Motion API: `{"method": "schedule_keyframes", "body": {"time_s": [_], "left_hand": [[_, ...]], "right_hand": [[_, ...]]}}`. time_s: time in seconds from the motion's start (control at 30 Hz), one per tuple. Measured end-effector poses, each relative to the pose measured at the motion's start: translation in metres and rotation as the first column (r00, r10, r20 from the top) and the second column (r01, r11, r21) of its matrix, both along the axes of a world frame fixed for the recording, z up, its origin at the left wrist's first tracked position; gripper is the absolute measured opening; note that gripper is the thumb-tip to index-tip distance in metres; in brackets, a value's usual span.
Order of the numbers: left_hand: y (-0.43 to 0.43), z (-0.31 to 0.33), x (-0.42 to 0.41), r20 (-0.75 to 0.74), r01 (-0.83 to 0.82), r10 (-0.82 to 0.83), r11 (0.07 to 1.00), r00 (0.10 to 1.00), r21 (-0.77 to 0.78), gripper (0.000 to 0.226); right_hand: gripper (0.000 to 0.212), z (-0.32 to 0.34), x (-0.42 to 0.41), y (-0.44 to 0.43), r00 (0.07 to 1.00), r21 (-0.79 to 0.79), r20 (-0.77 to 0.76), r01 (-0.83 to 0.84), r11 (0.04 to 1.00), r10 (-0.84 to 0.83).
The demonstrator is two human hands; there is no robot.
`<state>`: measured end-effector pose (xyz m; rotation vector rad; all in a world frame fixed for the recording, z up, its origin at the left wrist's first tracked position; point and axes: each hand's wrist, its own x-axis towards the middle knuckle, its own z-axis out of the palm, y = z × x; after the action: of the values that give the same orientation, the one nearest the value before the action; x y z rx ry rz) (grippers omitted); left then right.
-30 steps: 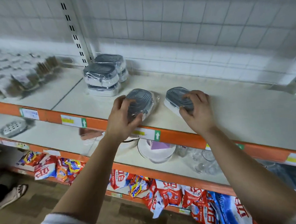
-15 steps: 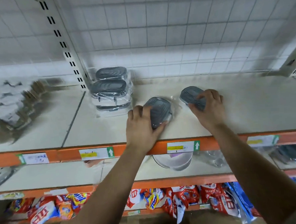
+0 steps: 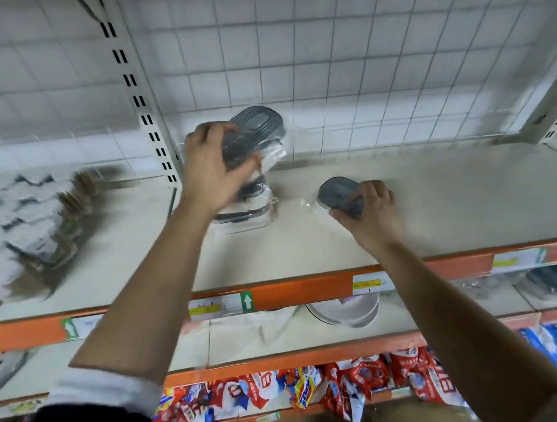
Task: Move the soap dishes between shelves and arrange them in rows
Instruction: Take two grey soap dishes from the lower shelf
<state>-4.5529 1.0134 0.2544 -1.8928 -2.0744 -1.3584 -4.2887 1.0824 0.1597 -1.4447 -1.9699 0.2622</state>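
Note:
My left hand (image 3: pixel 214 169) grips a grey-lidded soap dish in clear wrap (image 3: pixel 256 130), lifted and tilted above the stack of wrapped soap dishes (image 3: pixel 247 209) at the back left of the top shelf (image 3: pixel 433 201). Most of that stack is hidden behind my left hand and wrist. To the right, my right hand (image 3: pixel 372 215) holds a second grey soap dish (image 3: pixel 338 192) that sits on the shelf surface, fingers curled over its near end.
A slotted white upright (image 3: pixel 140 98) stands just left of the stack, with packed brushes (image 3: pixel 27 223) beyond it. The orange shelf edge (image 3: pixel 308 293) runs below my wrists. White bowls (image 3: pixel 345 311) sit on the shelf under it, detergent bags (image 3: pixel 314 388) lower still.
My left hand has lifted its soap dish off the shelf and carried it up and back over the stack. The right hand's dish has slid slightly farther back on the shelf.

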Motion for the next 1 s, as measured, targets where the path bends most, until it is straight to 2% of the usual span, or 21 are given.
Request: {"method": "schedule_keyframes", "body": {"time_s": [0.1,0.23,0.4,0.5,0.6,0.77,0.87,1.0], "left_hand": [[0.022,0.007,-0.038,0.004,0.004,-0.004,0.994,1.0,-0.106,0.054],[0.044,0.01,-0.066,-0.007,0.07,-0.073,0.979,0.997,-0.19,0.047],[0.064,0.003,-0.091,-0.143,0.153,-0.207,0.935,0.968,-0.32,0.046],[0.073,0.0,-0.102,-0.227,0.143,-0.225,0.933,0.947,-0.33,0.044],[0.078,-0.003,-0.103,-0.233,0.134,-0.204,0.949,0.951,-0.284,0.043],[0.072,-0.014,-0.085,-0.237,0.036,-0.062,0.993,0.97,-0.112,0.036],[0.057,-0.023,-0.076,-0.278,0.005,-0.024,0.998,0.96,-0.069,0.038],[0.014,-0.038,-0.071,-0.252,-0.066,0.09,0.993,0.964,0.102,0.036]], "right_hand": [[0.046,0.0,-0.014,-0.003,1.0,0.002,0.015,0.007,1.0,-0.007],[0.043,-0.004,-0.02,-0.005,0.999,0.039,-0.042,0.012,0.999,-0.01],[0.041,-0.006,-0.019,-0.003,0.998,0.058,-0.068,0.017,0.998,-0.013],[0.042,-0.008,-0.02,-0.003,0.997,0.06,-0.077,0.014,0.998,-0.01],[0.042,-0.01,-0.021,-0.003,0.997,0.085,-0.069,0.025,0.996,-0.02],[0.041,-0.011,-0.021,-0.003,0.998,0.081,-0.052,0.035,0.996,-0.031],[0.041,-0.012,-0.02,-0.001,0.998,0.09,-0.065,0.012,0.996,-0.006],[0.039,-0.01,-0.016,0.001,0.995,0.155,-0.096,0.002,0.988,0.013]]}}
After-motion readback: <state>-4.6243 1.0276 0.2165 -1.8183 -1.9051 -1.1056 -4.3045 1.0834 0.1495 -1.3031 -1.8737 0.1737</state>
